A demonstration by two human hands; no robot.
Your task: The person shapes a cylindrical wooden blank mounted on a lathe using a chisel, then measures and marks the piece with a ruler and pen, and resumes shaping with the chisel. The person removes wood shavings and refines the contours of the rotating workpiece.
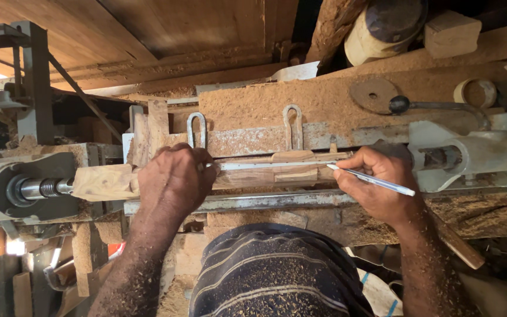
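Pinching a slim white pen (372, 179) between thumb and fingers, the right hand (377, 182) touches its tip to the long squared pale-brown wooden workpiece (277, 171) clamped lengthwise in the sawdust-covered grey metal lathe (470, 152). The left hand (174, 179) is curled down over the same workpiece, apparently pressing a thin flat metal ruler (271, 165) along its top. Beyond, two grey metal loop handles (292, 124) stand up from the sawdust-caked bench (324, 100).
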